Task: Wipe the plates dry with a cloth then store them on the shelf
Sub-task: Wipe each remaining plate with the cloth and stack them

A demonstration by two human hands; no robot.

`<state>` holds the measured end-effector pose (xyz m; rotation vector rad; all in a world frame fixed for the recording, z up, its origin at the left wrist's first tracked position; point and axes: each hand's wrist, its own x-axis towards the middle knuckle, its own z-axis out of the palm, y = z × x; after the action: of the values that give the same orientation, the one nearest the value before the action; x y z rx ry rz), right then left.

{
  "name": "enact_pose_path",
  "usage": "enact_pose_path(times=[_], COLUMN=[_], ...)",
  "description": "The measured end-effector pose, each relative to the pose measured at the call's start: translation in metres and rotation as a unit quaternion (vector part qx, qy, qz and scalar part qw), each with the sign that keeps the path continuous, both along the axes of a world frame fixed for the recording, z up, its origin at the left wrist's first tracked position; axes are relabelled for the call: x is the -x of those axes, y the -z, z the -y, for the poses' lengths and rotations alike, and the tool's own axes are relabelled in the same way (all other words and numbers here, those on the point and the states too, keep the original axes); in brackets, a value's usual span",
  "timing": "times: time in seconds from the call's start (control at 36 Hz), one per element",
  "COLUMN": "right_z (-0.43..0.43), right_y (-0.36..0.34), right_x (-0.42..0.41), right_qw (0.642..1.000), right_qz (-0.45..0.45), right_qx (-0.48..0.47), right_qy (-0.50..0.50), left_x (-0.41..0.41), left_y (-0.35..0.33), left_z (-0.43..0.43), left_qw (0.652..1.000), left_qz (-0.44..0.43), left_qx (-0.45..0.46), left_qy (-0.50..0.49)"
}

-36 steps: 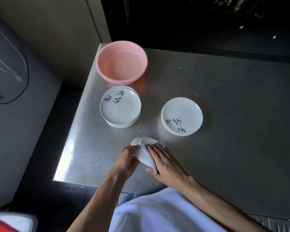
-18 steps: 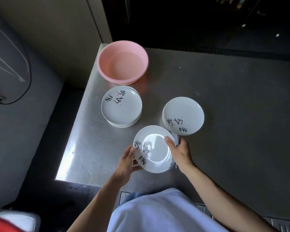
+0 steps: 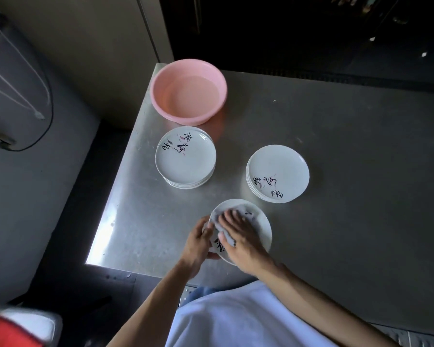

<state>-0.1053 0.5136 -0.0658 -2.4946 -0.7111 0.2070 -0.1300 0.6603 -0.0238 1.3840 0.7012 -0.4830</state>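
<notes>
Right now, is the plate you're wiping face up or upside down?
Face up. The plate shows its black writing beside the left hand gripping its rim, and the right hand presses the cloth onto that painted side.

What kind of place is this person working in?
Probably a kitchen's dishwashing corner, maybe a restaurant's: a steel worktable, a pink basin, and two stacks of matching plates, with another plate being wiped with a cloth.

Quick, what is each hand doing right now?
Left hand: holding the plate by its rim.
Right hand: open, pressing the cloth flat on the plate.
</notes>
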Motion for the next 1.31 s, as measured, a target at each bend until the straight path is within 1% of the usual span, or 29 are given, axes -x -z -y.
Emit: enact_pose_path(times=[0.08,0.17,0.22,0.25,0.31,0.33,0.44,0.56,0.58,0.64,0.69,0.75,0.78,0.86,0.97,1.06,1.14,1.31], right_z=[0.010,0.035,0.050,0.056,0.063,0.065,0.071,0.078,0.081,0.088,0.098,0.105,0.107,0.110,0.111,0.114,0.114,0.108], right_y=[-0.001,-0.007,-0.008,-0.006,-0.001,0.000,-0.001,-0.022,-0.024,-0.019,-0.013,-0.011,-0.012,-0.011,-0.009,-0.006,-0.003,-0.009], right_x=[0.009,0.005,0.000,-0.002,-0.004,-0.004,-0.002,0.004,0.004,0.002,-0.001,-0.003,-0.005,-0.008,-0.011,-0.014,-0.017,-0.023], right_qw=[0.995,0.986,0.980,0.980,0.986,0.991,1.000,0.991,0.986,0.977,0.961,0.950,0.949,0.954,0.952,0.952,0.955,0.959], right_qz=[-0.045,-0.023,-0.005,0.006,0.018,0.015,0.013,-0.058,-0.072,-0.082,-0.136,-0.189,-0.197,-0.182,-0.193,-0.186,-0.189,-0.186], right_qx=[0.014,0.020,0.048,0.065,0.086,0.078,-0.003,-0.068,-0.073,-0.050,-0.058,-0.070,-0.073,-0.087,-0.090,-0.078,-0.088,-0.100], right_qy=[-0.086,-0.164,-0.192,-0.186,-0.140,-0.109,-0.003,0.099,0.129,0.191,0.233,0.239,0.235,0.221,0.218,0.228,0.210,0.189], left_x=[-0.001,0.002,0.004,0.004,0.004,0.004,0.001,0.001,0.001,0.002,0.001,-0.001,-0.003,-0.014,-0.040,-0.062,-0.084,-0.121], left_y=[-0.002,-0.001,0.000,0.000,-0.001,-0.002,-0.006,-0.006,-0.005,-0.004,-0.003,-0.004,-0.006,-0.015,-0.027,-0.028,-0.027,-0.029], left_z=[-0.006,-0.017,-0.024,-0.026,-0.029,-0.030,-0.034,-0.044,-0.047,-0.053,-0.057,-0.057,-0.055,-0.043,-0.017,0.003,0.020,0.049], left_qw=[1.000,0.999,0.998,0.998,0.996,0.996,0.991,0.985,0.985,0.984,0.984,0.985,0.987,0.991,0.993,0.992,0.992,0.992], left_qz=[0.011,0.024,0.028,0.031,0.043,0.050,0.070,0.080,0.078,0.073,0.072,0.070,0.070,0.079,0.095,0.099,0.103,0.114], left_qx=[0.008,-0.013,-0.031,-0.040,-0.060,-0.072,-0.112,-0.151,-0.157,-0.163,-0.161,-0.153,-0.145,-0.102,-0.060,-0.051,-0.050,-0.048], left_qy=[-0.019,-0.042,-0.050,-0.049,-0.040,-0.036,-0.017,0.002,-0.001,-0.011,-0.021,-0.026,-0.030,-0.037,-0.047,-0.056,-0.060,-0.032])
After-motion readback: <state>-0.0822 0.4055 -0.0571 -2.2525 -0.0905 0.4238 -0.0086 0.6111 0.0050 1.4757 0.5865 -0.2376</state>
